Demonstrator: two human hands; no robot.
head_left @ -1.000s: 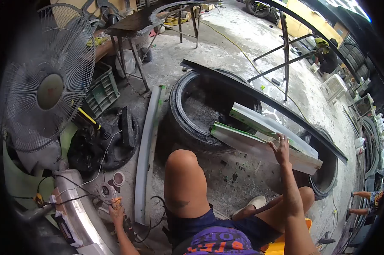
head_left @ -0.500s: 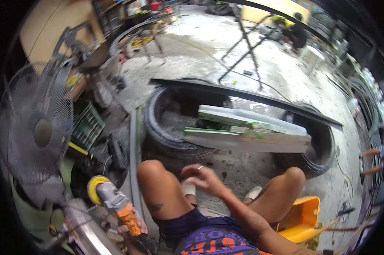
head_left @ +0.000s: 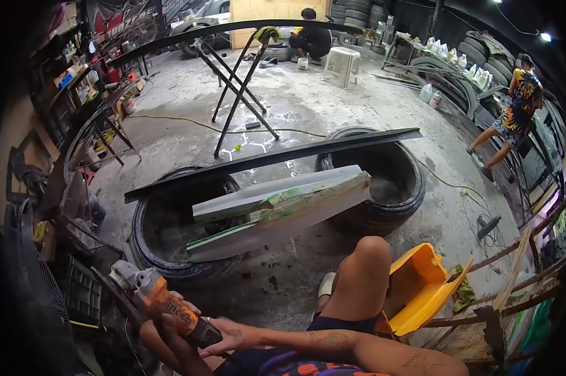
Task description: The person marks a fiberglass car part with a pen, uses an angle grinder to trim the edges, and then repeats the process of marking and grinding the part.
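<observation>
An orange and grey angle grinder (head_left: 176,313) is held low at the left, its head pointing up and away. My left hand (head_left: 188,304) is closed round its body, partly hidden behind it. My right hand (head_left: 225,337) grips the black rear end of the grinder. Its disc is not clearly visible from here. Beyond my knees, a grey-white panel piece (head_left: 308,210) with green edges rests across two tires, a left tire (head_left: 146,250) and a right tire (head_left: 383,216). A long black strip (head_left: 264,161) lies across both tires behind the panel.
A folding stand (head_left: 236,94) carries another long black strip (head_left: 233,27). A yellow plastic piece (head_left: 414,288) sits beside my right knee. One person (head_left: 311,41) crouches near a white stool (head_left: 342,62); another person (head_left: 521,106) stands at the right. A green crate (head_left: 82,291) is at left.
My right hand has come down from between my knees onto the grinder. The grinder has turned, so its yellow disc no longer shows. The view has tilted up and swung right.
</observation>
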